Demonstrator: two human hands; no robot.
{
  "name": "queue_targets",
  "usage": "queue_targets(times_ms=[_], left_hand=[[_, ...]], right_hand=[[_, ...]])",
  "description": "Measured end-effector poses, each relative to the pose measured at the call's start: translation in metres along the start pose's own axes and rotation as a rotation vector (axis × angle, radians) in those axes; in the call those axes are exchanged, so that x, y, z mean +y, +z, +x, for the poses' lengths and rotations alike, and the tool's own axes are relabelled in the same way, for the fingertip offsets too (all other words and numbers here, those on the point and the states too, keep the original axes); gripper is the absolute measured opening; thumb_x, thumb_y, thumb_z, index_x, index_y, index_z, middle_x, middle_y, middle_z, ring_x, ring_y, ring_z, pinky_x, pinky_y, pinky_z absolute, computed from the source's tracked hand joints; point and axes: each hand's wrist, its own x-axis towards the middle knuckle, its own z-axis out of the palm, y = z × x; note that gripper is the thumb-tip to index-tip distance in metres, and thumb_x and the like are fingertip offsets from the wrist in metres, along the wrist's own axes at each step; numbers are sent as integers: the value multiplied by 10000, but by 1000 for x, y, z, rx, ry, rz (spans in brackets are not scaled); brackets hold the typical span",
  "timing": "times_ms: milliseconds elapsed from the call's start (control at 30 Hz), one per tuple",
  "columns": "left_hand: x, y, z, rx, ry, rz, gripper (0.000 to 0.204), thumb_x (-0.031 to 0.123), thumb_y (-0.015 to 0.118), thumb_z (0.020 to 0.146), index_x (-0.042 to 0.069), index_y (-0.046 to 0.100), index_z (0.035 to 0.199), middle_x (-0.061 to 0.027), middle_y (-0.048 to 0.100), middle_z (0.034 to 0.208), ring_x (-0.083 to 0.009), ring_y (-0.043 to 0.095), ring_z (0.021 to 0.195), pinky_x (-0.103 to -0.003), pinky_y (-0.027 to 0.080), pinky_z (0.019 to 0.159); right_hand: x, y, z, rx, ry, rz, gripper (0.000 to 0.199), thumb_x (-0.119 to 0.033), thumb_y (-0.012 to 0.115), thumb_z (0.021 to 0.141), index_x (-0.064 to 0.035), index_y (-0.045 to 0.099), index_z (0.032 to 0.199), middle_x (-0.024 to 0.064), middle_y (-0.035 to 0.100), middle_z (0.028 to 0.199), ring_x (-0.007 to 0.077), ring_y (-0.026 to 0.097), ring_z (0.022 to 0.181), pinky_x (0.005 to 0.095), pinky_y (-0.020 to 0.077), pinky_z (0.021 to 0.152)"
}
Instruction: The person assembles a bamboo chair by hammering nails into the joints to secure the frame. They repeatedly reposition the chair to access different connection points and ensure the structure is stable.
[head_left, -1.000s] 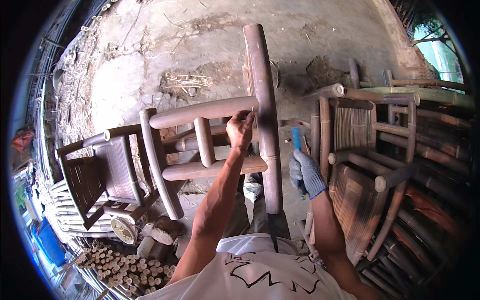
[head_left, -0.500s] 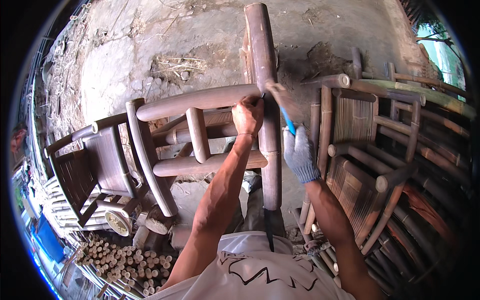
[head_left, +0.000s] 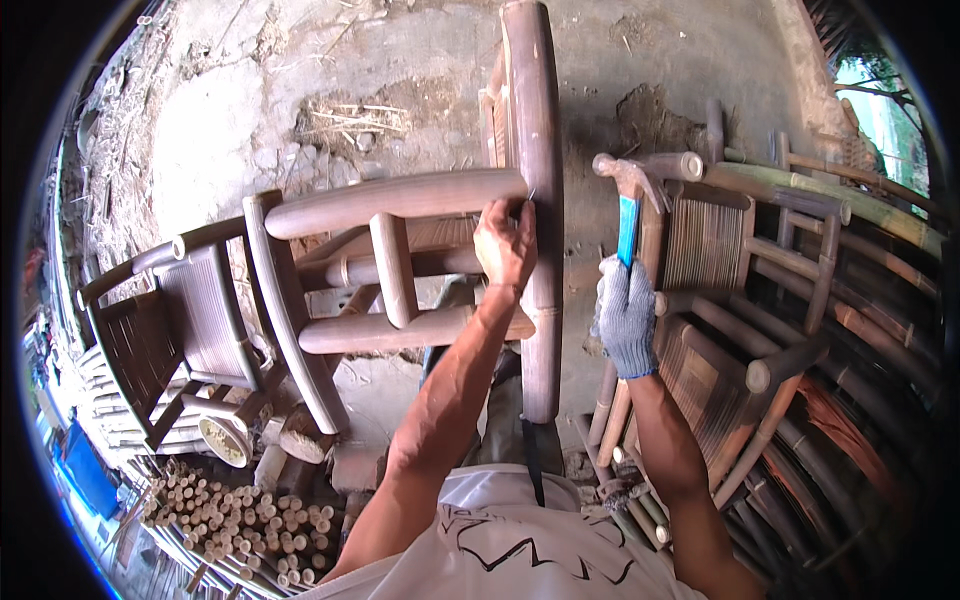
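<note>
A brown bamboo chair frame (head_left: 400, 190) stands in front of me, its thick upright post (head_left: 541, 250) running away from me. My bare left hand (head_left: 506, 243) is closed in a pinch where the upper rail meets that post. The thin, shiny tip of what looks like a nail (head_left: 531, 192) shows at its fingertips. In a grey knit glove, my right hand (head_left: 626, 315) grips the blue handle of a claw hammer (head_left: 628, 215). The hammer's head is raised to the right of the post, apart from it.
Another bamboo chair (head_left: 205, 310) stands at the left. More bamboo chairs (head_left: 715, 250) crowd the right side. Cut bamboo pieces (head_left: 240, 525) are stacked at the lower left, near a round bowl (head_left: 224, 441). Straw (head_left: 350, 118) lies on the rough concrete floor.
The hammer has swung from beside the post away to the right, my gloved hand moving with it. My left hand stays at the joint, its fingers slightly shifted.
</note>
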Motion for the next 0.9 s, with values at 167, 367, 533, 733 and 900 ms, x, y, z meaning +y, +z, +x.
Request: queue_targets(times_ms=[167,367,533,733,900], left_hand=[[-2,-3,4,-82,-147,15,244,267,676,860,44,727,943,-161,697,938,-340,678,831,-387,525,765],[8,-9,13,-153,-175,76,246,296,671,847,71,743,916,-170,707,924,-354,687,835,-399,533,759],[15,-10,19,-164,-191,176,244,295,656,848,77,745,910,-171,708,871,-367,692,804,-410,549,742],[71,4,-39,-383,-321,-307,263,237,685,853,-17,685,783,-168,672,691,-217,692,705,-373,545,692],[17,-8,-17,-353,-97,-573,105,101,691,895,8,673,939,-9,649,803,-93,562,756,-260,469,698]], right_hand=[[6,0,1,-23,-29,-45,264,-235,467,1038,-21,619,1007,55,543,671,155,526,569,341,408,520],[5,8,0,16,-526,-452,201,-205,486,1019,-31,574,970,74,526,645,206,540,551,334,436,506],[-14,17,13,-101,-306,-822,303,-294,529,987,-2,533,904,275,580,709,411,642,706,460,473,567],[-26,14,16,164,-284,-191,268,-288,556,999,-27,613,990,41,578,730,116,519,625,321,428,556],[-44,-11,33,24,-6,310,122,-185,603,978,-76,623,1028,-36,503,615,46,459,435,223,383,374]])
